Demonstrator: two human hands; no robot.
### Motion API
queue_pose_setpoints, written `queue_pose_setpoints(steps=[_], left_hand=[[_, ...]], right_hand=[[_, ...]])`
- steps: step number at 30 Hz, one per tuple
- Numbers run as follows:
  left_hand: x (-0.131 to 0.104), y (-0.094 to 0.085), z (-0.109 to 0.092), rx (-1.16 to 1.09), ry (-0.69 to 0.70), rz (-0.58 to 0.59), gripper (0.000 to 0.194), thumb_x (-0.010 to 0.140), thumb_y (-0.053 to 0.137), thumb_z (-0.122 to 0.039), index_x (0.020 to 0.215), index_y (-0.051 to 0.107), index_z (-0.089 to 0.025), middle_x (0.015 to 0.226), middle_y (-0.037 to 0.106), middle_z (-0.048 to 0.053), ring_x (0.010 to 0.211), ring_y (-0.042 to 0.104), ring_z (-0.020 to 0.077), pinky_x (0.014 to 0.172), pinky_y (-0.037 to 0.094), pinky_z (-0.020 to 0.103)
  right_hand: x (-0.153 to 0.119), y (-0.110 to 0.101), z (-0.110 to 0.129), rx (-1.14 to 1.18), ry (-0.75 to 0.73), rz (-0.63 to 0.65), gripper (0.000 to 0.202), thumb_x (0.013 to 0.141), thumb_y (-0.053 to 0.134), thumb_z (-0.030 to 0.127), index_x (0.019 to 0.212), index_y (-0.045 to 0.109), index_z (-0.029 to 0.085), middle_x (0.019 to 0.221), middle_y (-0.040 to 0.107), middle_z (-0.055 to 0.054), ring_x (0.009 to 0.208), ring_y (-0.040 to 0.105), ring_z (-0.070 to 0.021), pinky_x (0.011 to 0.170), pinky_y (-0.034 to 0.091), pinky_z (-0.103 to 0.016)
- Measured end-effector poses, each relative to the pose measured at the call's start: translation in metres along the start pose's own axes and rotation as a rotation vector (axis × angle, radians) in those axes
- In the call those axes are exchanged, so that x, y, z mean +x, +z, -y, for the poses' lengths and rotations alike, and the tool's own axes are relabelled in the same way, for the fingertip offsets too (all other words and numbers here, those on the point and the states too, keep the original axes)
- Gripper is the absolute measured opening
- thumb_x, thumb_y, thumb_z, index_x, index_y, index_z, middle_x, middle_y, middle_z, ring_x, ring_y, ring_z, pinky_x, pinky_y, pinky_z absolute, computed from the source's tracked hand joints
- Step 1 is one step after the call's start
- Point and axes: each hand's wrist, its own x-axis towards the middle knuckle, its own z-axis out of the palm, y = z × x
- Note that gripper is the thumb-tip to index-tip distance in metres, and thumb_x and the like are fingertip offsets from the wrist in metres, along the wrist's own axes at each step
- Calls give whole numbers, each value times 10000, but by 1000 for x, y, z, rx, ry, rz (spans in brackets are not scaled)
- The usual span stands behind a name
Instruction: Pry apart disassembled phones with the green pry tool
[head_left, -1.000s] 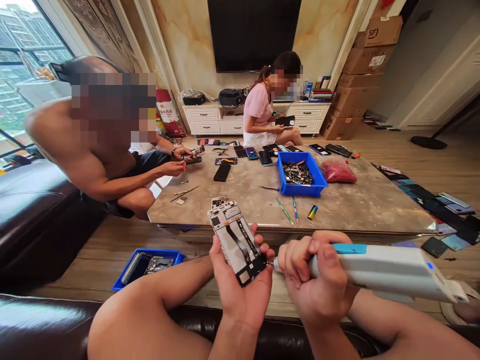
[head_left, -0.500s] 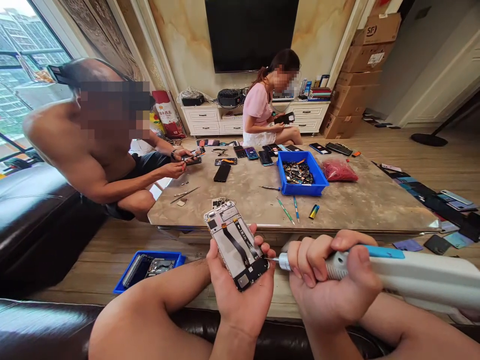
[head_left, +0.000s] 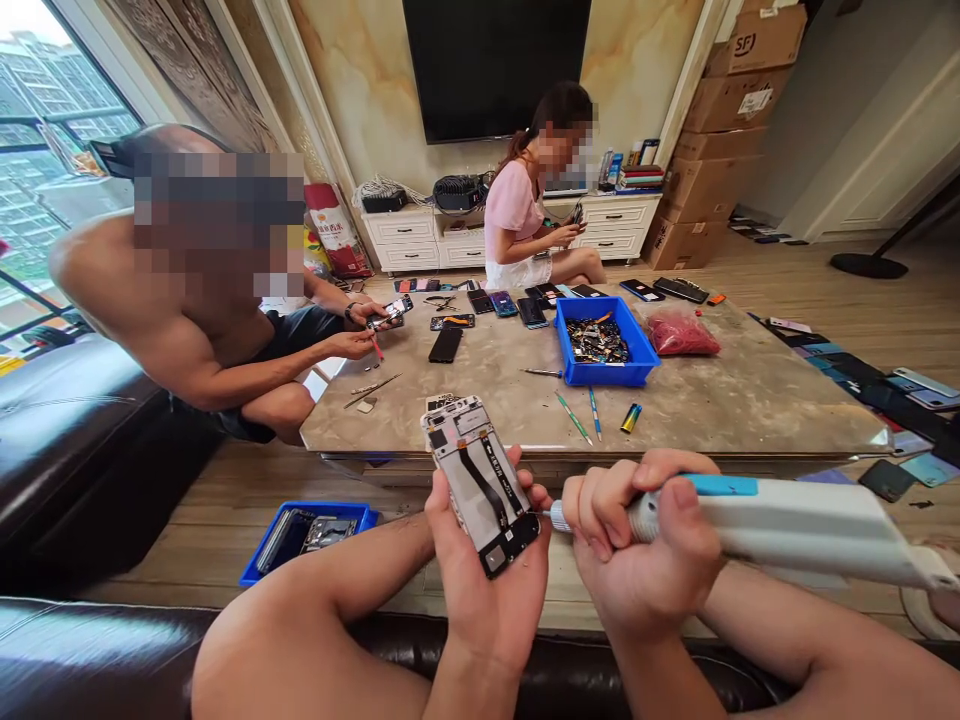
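White tool (head_left: pixel 802 525) at opened phone (head_left: pixel 482 490)

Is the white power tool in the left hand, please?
No, the right hand grips the power tool; the left hand holds an opened phone.

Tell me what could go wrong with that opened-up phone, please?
The tip of the white power tool in the right hand is right by the phone's lower edge, so a slip might scratch it or poke the left hand underneath. The thin black ribbons lie uncovered and could get snagged. The phone is held above the floor, not over the table, so it might drop.
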Motion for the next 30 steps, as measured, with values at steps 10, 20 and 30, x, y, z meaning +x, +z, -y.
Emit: queue_pose_setpoints(steps=[10,20,30], left_hand=[[3,6,7,21,71,-75,479,979,517,-528,1003,804,-146,951,780,111,743,712,194,716,615,316],[9,5,1,-11,40,-73,490,1004,466,-503,1014,788,-134,945,767,117,725,707,198,677,606,314],[26,1,-3,-225,-61,-21,596,921,604,-494,1319,634,-51,1003,705,128,806,656,213,748,588,352]], right_hand=[[1,-3,-1,13,20,100,280,1013,583,342,800,473,197,494,320,106,390,239,-62,469,352,-172],[3,-2,-10,-31,32,94,272,1018,579,337,809,465,204,490,325,109,383,247,-59,465,339,-165],[24,-15,16,-19,-60,-79,256,993,657,484,949,550,256,507,441,106,357,281,-87,416,400,-189]])
